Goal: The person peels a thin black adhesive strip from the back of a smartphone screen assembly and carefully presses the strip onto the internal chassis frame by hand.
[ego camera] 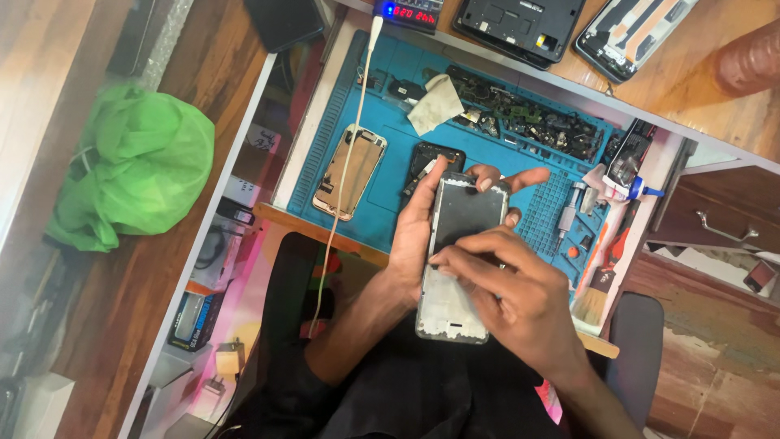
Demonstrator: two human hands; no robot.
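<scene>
Fingers (487, 180) of our left hand (422, 236) are wrapping around the phone frame (459, 260), gripping its edges just above our lap, while our right hand (520, 297) is pressing pinched fingertips (445, 262) onto its glass. Left of the frame, a gold phone back (349, 172) and a white cable (345, 179) are lying on the blue mat (390, 215); right of it, a brush (595, 297) is resting. We are risking cracking the panel if the pinching hand pushes too hard, since nothing is supporting the frame.
</scene>
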